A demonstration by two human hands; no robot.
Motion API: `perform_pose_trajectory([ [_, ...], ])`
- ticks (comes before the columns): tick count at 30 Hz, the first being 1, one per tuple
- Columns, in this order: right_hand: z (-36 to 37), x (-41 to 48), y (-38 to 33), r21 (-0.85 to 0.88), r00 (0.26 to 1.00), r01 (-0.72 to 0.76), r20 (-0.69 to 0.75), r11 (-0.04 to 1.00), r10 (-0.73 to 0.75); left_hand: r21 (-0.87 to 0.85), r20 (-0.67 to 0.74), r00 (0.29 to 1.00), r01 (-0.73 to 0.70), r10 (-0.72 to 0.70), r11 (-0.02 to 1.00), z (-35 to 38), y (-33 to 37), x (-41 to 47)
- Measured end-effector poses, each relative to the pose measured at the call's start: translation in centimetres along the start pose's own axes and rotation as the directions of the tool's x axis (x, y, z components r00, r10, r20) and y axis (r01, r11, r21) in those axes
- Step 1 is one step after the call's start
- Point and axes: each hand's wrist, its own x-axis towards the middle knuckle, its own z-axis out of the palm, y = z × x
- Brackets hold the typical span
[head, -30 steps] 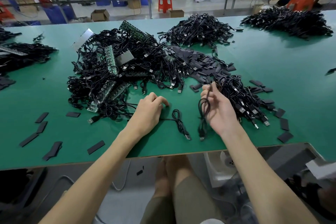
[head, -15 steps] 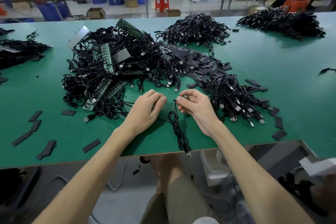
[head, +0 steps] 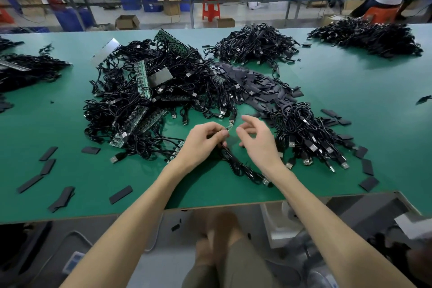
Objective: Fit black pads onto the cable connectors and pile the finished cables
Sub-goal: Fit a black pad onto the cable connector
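Observation:
My left hand (head: 203,141) pinches the small connector end (head: 228,127) of a coiled black cable (head: 240,166) that trails toward the table's front edge. Just right of that connector my right hand (head: 257,140) hovers with loosely curled fingers and holds nothing I can see. A heap of black pads (head: 257,84) lies behind the hands. To the right lies a pile of cables (head: 308,138) with USB plugs pointing toward me. A large tangled pile of cables and green circuit strips (head: 149,98) sits to the left.
Loose black pads (head: 120,194) are scattered along the front left and front right of the green table (head: 374,91). More cable piles (head: 254,44) sit at the back and far left. A person sits at the far right beside a blue bench.
The right hand has let go of the cable and drawn slightly right. The left hand now pinches the connector end, lifted a little above the table.

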Motion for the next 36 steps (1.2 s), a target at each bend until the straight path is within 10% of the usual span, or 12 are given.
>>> perform_pose_trajectory([
  [4, 0.1, 1.9, 0.1, -0.601, 0.983, 0.143, -0.007, 0.786, -0.184, -0.04, 0.008, 1.0, 0.028, -0.027, 0.999, 0.1, -0.3, 0.0],
  [8, 0.9, 2.9, 0.4, -0.802, 0.998, 0.05, 0.058, 0.596, -0.006, -0.092, 0.012, 0.999, 0.039, -0.038, 0.995, 0.0, -0.6, -0.2],
  [36, 0.5, 1.1, -0.3, -0.584, 0.967, 0.219, 0.021, 0.782, -0.255, -0.097, -0.001, 1.0, 0.025, -0.025, 0.995, 0.4, -0.7, -0.4],
])
